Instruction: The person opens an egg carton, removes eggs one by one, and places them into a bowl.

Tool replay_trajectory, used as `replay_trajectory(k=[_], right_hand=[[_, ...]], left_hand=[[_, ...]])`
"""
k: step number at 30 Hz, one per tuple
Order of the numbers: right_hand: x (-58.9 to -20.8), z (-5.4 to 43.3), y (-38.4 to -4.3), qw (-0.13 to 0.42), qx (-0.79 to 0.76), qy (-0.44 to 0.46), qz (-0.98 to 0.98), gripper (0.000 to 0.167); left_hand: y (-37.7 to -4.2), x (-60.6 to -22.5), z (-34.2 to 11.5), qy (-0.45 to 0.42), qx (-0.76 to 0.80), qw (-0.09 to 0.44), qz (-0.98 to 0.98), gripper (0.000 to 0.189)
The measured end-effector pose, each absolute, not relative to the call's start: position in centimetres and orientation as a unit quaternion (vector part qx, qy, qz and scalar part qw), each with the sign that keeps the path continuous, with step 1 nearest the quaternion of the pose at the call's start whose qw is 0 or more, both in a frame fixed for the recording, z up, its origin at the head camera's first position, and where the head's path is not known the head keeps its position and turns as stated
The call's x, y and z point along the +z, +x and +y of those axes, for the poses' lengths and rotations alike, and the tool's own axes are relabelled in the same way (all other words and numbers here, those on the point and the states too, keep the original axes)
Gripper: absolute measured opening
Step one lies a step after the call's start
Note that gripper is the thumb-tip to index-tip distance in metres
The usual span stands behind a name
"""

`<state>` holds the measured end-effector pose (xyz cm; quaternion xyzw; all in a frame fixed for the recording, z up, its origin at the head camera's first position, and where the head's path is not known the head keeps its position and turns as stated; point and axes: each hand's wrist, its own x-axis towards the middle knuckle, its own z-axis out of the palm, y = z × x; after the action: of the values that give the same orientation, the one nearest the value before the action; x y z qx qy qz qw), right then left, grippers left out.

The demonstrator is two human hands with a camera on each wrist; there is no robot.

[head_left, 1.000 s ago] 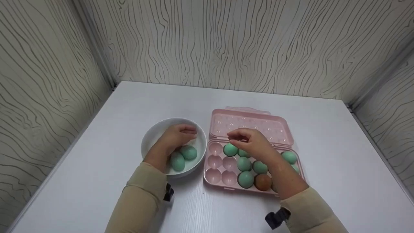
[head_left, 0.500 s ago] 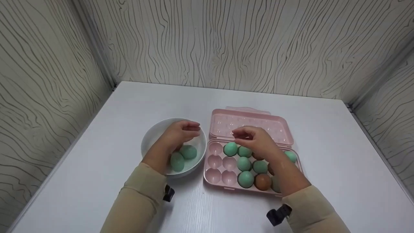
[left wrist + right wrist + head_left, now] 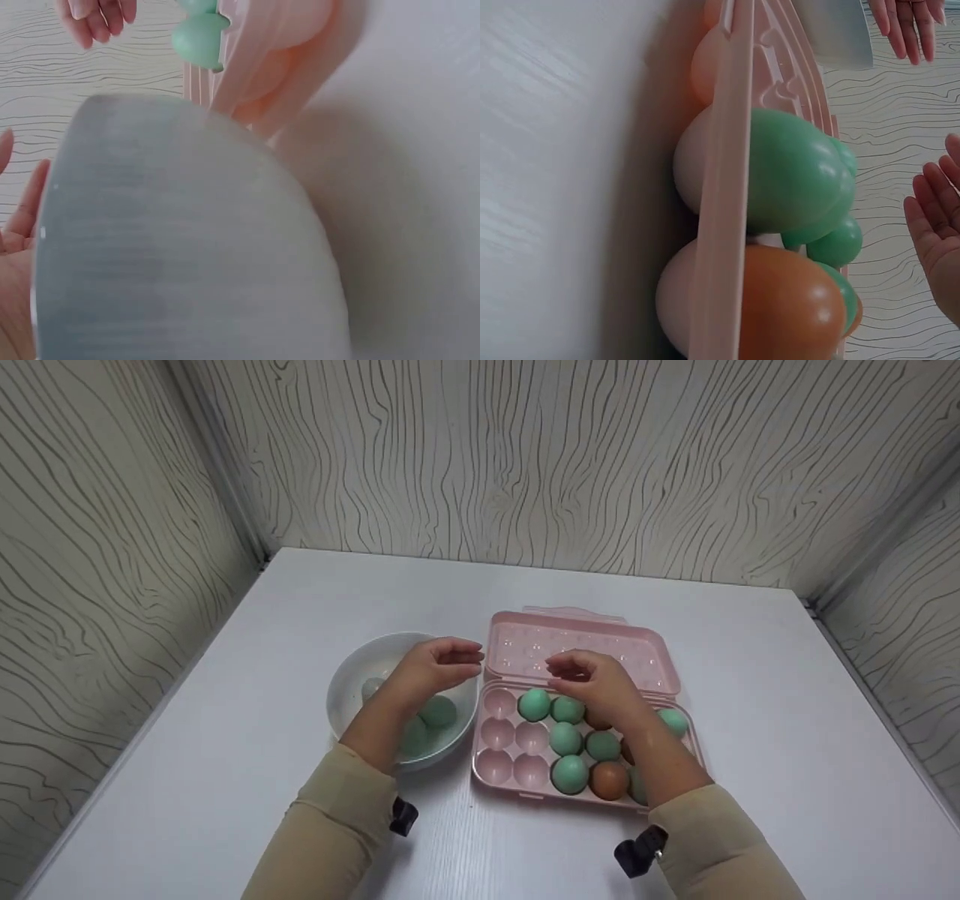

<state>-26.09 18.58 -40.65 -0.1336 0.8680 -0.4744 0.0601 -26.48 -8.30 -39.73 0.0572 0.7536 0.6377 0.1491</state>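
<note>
Over the right rim of a white bowl (image 3: 346,694), the left hand (image 3: 429,671) hovers with relaxed fingers and nothing in them. Inside the bowl lie green eggs (image 3: 439,711) and a paler egg (image 3: 373,688), partly behind the left wrist. The right hand (image 3: 596,682) hangs above the back row of a pink egg carton (image 3: 495,769), also holding nothing. Green eggs (image 3: 534,704) and brown eggs (image 3: 610,781) fill its middle and right cups; the right forearm hides some. The right wrist view shows the left palm (image 3: 907,19) and right palm (image 3: 941,232) bare.
The carton's lid (image 3: 581,649) lies open behind the cups. Cups (image 3: 498,733) at the carton's left end hold no eggs. Bowl and carton stand close together on a white table (image 3: 765,682), with patterned panels (image 3: 480,457) around it.
The left hand has risen and moved right, from inside the bowl to over its right rim, uncovering the pale egg. The right hand has drifted slightly right and back.
</note>
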Motion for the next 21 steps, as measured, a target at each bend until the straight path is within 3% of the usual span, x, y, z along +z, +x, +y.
replay_trajectory(k=[21], right_hand=[[-43.8,17.5,-26.7,0.064,-0.391,-0.121,0.91,0.035]], left_hand=[[-25.8,-40.3,-7.0,0.07,0.635,0.166,0.752,0.041]])
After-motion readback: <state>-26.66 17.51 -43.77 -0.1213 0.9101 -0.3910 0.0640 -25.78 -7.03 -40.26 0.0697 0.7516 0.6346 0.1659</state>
